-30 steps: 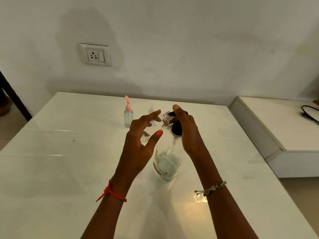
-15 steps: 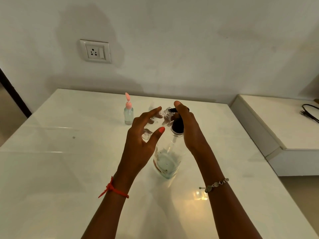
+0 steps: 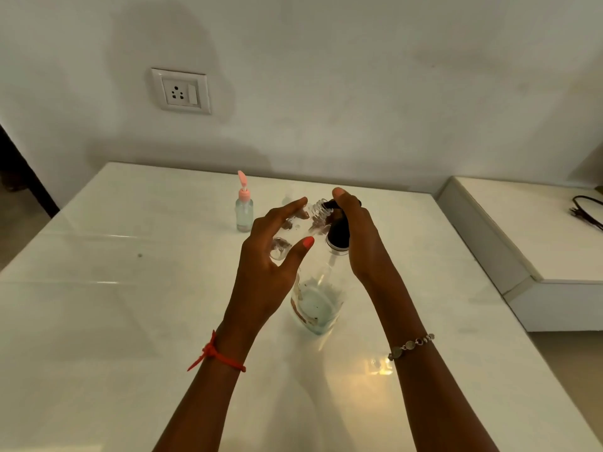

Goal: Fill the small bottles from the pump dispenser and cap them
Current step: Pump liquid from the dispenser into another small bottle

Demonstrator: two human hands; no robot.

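Note:
A clear glass pump dispenser (image 3: 318, 305) with pale liquid at its bottom stands mid-table. My right hand (image 3: 362, 243) rests on its black pump head (image 3: 337, 234), fingers curled over the top. My left hand (image 3: 270, 256) holds a small clear uncapped bottle (image 3: 295, 233) tilted, its threaded mouth right at the pump's nozzle. A second small bottle (image 3: 244, 213) with a pink pump cap stands upright farther back on the left.
The white glossy table (image 3: 114, 321) runs to the wall. A lower white cabinet (image 3: 528, 243) sits to the right with a black cable (image 3: 585, 210) on it. A wall socket (image 3: 181, 91) is above the table's far left.
The view has shifted slightly; both hands keep their grips, with the small bottle's mouth staying at the nozzle.

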